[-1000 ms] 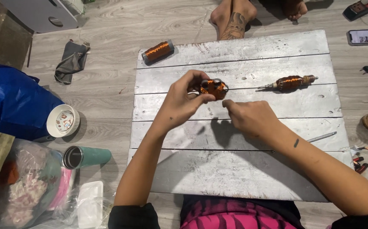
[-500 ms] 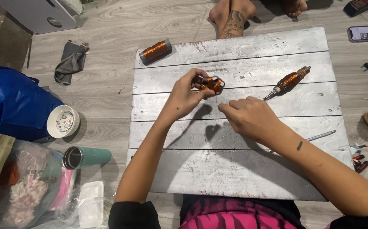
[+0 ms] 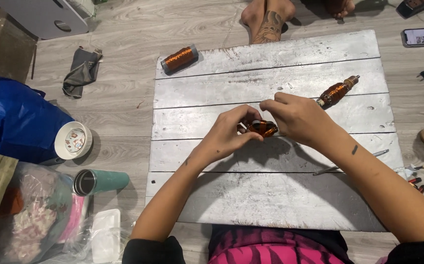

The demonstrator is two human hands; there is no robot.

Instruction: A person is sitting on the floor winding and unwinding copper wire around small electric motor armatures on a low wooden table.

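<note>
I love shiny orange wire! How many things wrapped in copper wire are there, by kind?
Small copper coil piece, held between the left hand and right hand: 1
Long wound part with a shaft, lying on the grey board: 1
Spool of copper wire: 1
Total: 3

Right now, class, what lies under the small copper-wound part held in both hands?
Under the copper-wound part lies the grey plank board, darkened there by shadow. The left hand and right hand cover the part's ends and the planks directly beneath them.
</note>
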